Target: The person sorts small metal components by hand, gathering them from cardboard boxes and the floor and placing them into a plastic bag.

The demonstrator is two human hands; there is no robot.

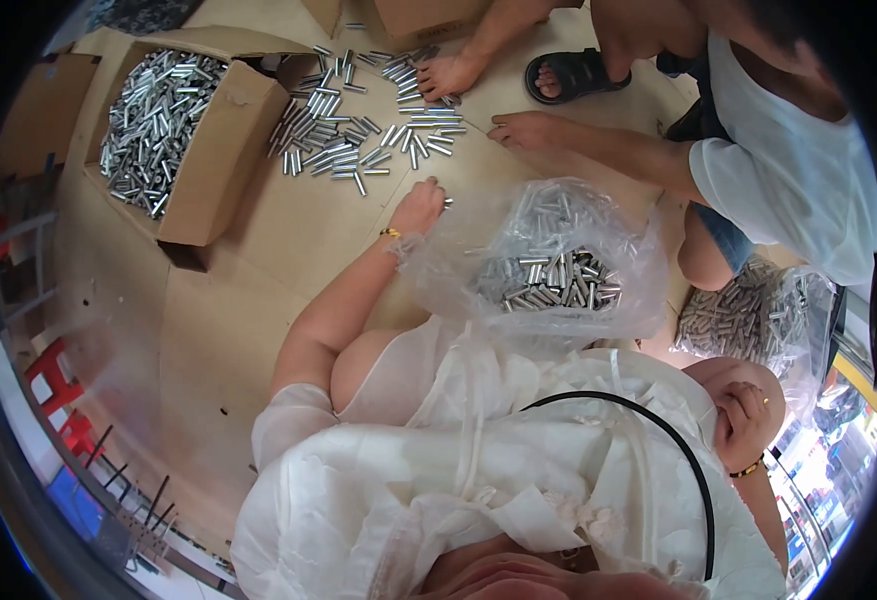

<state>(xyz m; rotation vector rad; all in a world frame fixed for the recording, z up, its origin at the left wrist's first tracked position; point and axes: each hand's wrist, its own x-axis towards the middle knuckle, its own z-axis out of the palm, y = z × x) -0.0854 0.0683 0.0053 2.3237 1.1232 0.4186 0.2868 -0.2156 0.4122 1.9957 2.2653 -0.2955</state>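
Observation:
My left hand (420,207) reaches forward over the floor, with its fingers closed; the end of a short shiny metal cylinder (448,203) sticks out of them. Just ahead of it, many similar metal cylinders (333,130) lie scattered and in small rows on the floor. A clear plastic bag (648,290), its mouth spread wide, stands right of my left forearm and holds a heap of metal cylinders (558,280). Resting on my knee at the right, my right hand (743,415) holds nothing that I can see, its fingers loosely bent and apart.
A cardboard box (220,150) full of metal cylinders stands at the far left. Opposite me a co-worker in a white shirt (798,180) reaches one hand (443,78) into the loose cylinders; the other hand (523,130) is nearby. Another filled bag (803,310) sits at the right.

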